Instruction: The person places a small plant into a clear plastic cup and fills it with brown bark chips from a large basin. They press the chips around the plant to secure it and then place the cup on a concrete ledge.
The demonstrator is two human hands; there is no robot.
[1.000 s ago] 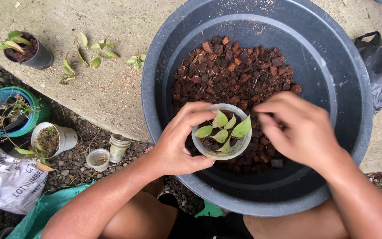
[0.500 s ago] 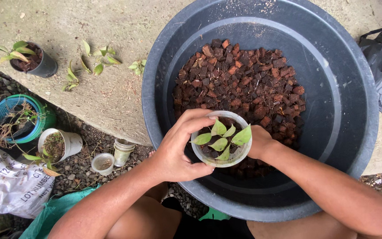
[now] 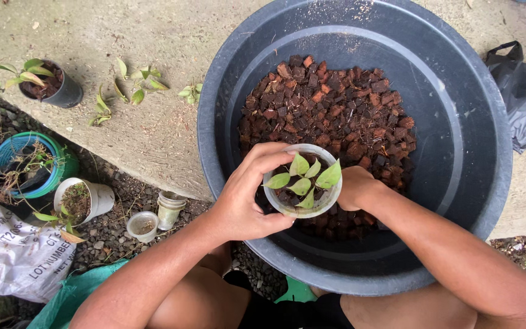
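My left hand (image 3: 248,198) grips a small clear plastic cup (image 3: 302,209) from its left side. The cup holds dark bark chips and a small green seedling (image 3: 304,178) with several leaves. My right hand (image 3: 353,186) is pressed against the cup's right side, its fingers hidden behind the rim. Both hands hold the cup inside a large dark grey round tub (image 3: 476,152), just above a heap of reddish-brown bark chips (image 3: 330,109) on the tub's floor.
On the concrete slab at left lie loose seedlings (image 3: 135,88) and a black pot with a plant (image 3: 56,85). Below it on gravel stand a green-blue pot (image 3: 28,164), a white pot (image 3: 83,198), small empty cups (image 3: 153,216) and a white sack (image 3: 7,250). A dark bag (image 3: 525,85) lies right.
My right hand has come down from above the cup's rim to its right side. The cup and left hand stayed almost in place.
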